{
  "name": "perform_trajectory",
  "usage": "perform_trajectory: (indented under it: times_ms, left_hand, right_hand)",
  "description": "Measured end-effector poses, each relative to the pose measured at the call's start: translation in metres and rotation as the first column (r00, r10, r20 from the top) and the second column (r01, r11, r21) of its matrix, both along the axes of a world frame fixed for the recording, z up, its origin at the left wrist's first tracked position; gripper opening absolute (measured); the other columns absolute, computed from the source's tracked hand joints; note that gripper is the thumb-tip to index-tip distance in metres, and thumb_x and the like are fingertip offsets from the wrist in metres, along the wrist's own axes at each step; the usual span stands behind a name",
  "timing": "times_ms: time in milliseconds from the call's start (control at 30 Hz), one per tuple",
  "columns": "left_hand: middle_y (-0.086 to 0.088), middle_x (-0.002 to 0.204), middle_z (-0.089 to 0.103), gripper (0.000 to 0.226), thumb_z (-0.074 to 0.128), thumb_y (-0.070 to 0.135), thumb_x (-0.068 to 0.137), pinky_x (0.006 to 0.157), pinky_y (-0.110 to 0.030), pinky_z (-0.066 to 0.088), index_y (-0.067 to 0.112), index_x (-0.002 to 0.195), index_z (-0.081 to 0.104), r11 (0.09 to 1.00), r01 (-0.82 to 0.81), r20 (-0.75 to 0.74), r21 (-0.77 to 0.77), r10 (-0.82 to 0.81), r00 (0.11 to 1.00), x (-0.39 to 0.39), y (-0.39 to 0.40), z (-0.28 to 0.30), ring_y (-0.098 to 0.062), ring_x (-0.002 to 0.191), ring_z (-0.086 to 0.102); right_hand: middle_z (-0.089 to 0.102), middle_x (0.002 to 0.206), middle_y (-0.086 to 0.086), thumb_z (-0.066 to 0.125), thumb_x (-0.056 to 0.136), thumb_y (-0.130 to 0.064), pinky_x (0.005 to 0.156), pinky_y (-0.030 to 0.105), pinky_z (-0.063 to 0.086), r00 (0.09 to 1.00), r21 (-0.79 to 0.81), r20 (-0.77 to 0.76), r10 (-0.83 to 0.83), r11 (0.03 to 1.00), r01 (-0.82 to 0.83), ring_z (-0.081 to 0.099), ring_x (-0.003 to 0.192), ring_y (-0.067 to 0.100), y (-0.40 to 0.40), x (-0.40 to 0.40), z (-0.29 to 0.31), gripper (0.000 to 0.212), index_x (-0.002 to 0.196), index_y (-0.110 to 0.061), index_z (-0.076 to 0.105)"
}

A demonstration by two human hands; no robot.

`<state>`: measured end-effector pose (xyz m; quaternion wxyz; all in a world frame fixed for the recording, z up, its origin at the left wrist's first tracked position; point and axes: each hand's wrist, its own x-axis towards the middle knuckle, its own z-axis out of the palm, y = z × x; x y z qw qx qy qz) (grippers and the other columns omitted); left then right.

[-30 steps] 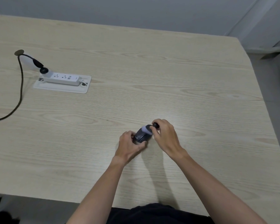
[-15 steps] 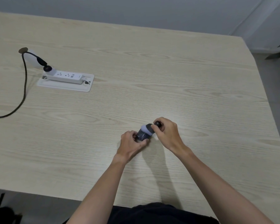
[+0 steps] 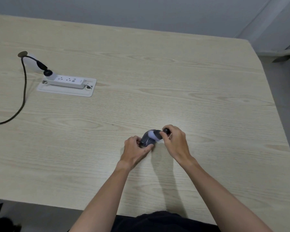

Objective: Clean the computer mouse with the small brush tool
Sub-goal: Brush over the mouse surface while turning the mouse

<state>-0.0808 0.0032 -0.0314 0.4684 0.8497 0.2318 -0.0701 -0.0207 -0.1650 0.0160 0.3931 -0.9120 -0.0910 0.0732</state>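
A dark grey computer mouse [image 3: 146, 139] rests on the light wooden table [image 3: 157, 81], near its front middle. My left hand [image 3: 135, 150] grips the mouse from the near left side, thumb and fingers around its rear. My right hand [image 3: 175, 141] holds a small brush [image 3: 155, 135] with a black handle and pale bristles. The blurred bristles touch the top right of the mouse. Most of the brush handle is hidden inside my right fist.
A white power strip [image 3: 66, 80] lies on a white plate at the left of the table, with a black cable [image 3: 23, 91] plugged in and running off the left edge. The table's right edge meets grey floor.
The bristles have shifted slightly across the top of the mouse. Both hands stay on their grips, and the view has tilted a little.
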Motion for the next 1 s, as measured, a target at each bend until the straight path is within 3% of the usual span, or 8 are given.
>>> perform_trajectory:
  times_ms: [133, 267, 433, 567, 733, 833, 900, 1000]
  left_hand:
    - [0.009, 0.085, 0.066, 0.052, 0.08, 0.063, 0.055, 0.067, -0.027, 0.058, 0.027, 0.086, 0.058, 0.998, 0.03, -0.018, 0.052, -0.029, 0.999, -0.001, 0.0, -0.013, -0.008, 0.075, 0.065]
    - [0.009, 0.089, 0.06, 0.057, 0.082, 0.059, 0.053, 0.069, -0.027, 0.055, 0.026, 0.091, 0.054, 0.992, 0.072, -0.016, 0.104, -0.071, 0.997, -0.002, -0.001, -0.017, -0.01, 0.081, 0.06]
    - [0.011, 0.093, 0.054, 0.054, 0.085, 0.047, 0.057, 0.07, -0.019, 0.045, 0.024, 0.095, 0.054, 0.986, 0.119, -0.003, 0.115, -0.12, 0.993, -0.004, 0.002, -0.018, -0.008, 0.087, 0.054]
    - [0.011, 0.097, 0.053, 0.054, 0.085, 0.044, 0.059, 0.071, -0.017, 0.041, 0.025, 0.099, 0.054, 0.982, 0.154, 0.0, 0.112, -0.155, 0.988, -0.005, 0.006, -0.02, -0.007, 0.088, 0.052]
    - [0.013, 0.098, 0.051, 0.054, 0.085, 0.04, 0.059, 0.069, -0.011, 0.038, 0.035, 0.101, 0.052, 0.97, 0.212, -0.015, 0.119, -0.211, 0.977, -0.004, 0.013, -0.021, -0.003, 0.088, 0.051]
    - [0.014, 0.099, 0.051, 0.054, 0.085, 0.038, 0.06, 0.071, -0.011, 0.039, 0.036, 0.103, 0.053, 0.969, 0.223, -0.017, 0.104, -0.223, 0.975, -0.005, 0.016, -0.022, -0.003, 0.089, 0.052]
    - [0.011, 0.099, 0.051, 0.056, 0.087, 0.035, 0.06, 0.071, -0.01, 0.039, 0.032, 0.106, 0.056, 0.968, 0.229, -0.018, 0.101, -0.229, 0.973, -0.004, 0.017, -0.022, -0.004, 0.089, 0.053]
    - [0.008, 0.1, 0.054, 0.057, 0.088, 0.032, 0.059, 0.069, -0.01, 0.039, 0.031, 0.106, 0.057, 0.969, 0.227, -0.023, 0.096, -0.226, 0.974, -0.003, 0.018, -0.024, -0.004, 0.088, 0.053]
  right_hand:
    - [0.062, 0.083, -0.009, 0.064, 0.095, -0.027, 0.063, 0.014, 0.04, 0.989, 0.025, 0.024, -0.148, 0.989, 0.147, 0.056, 0.076, 0.004, -0.008, -0.002, 0.001, 0.011, 0.088, -0.019, 0.062]
    - [0.061, 0.081, -0.011, 0.065, 0.095, -0.023, 0.064, 0.015, 0.042, 0.998, 0.032, -0.041, 0.056, 0.998, -0.054, 0.056, 0.072, 0.004, -0.01, -0.011, -0.003, 0.006, 0.091, -0.018, 0.064]
    - [0.061, 0.082, -0.009, 0.061, 0.096, -0.024, 0.065, 0.017, 0.04, 0.995, -0.021, -0.025, -0.099, 0.995, 0.099, 0.056, 0.075, 0.003, -0.018, -0.001, -0.007, 0.008, 0.089, -0.019, 0.062]
    - [0.064, 0.076, -0.009, 0.067, 0.092, -0.021, 0.063, 0.014, 0.042, 0.992, 0.051, -0.115, 0.046, 0.998, -0.04, 0.055, 0.067, 0.004, -0.017, 0.006, -0.001, 0.007, 0.088, -0.015, 0.068]
    - [0.064, 0.085, -0.003, 0.062, 0.095, -0.023, 0.067, 0.026, 0.042, 0.995, -0.144, -0.093, -0.027, 0.989, 0.014, 0.058, 0.078, 0.014, -0.022, 0.018, -0.008, 0.012, 0.09, -0.013, 0.065]
    - [0.066, 0.08, -0.004, 0.067, 0.091, -0.021, 0.065, 0.016, 0.043, 0.985, 0.017, -0.163, -0.049, 0.998, 0.052, 0.057, 0.072, 0.007, -0.022, 0.022, -0.006, 0.011, 0.086, -0.012, 0.068]
    - [0.067, 0.078, -0.004, 0.069, 0.091, -0.02, 0.064, 0.013, 0.043, 0.977, 0.022, -0.215, 0.005, 1.0, -0.001, 0.056, 0.069, 0.005, -0.02, 0.02, -0.005, 0.009, 0.086, -0.012, 0.07]
    - [0.066, 0.082, -0.003, 0.064, 0.092, -0.022, 0.067, 0.029, 0.05, 0.984, -0.127, -0.176, -0.018, 0.992, -0.004, 0.061, 0.076, 0.014, -0.025, 0.018, -0.011, 0.011, 0.088, -0.013, 0.067]
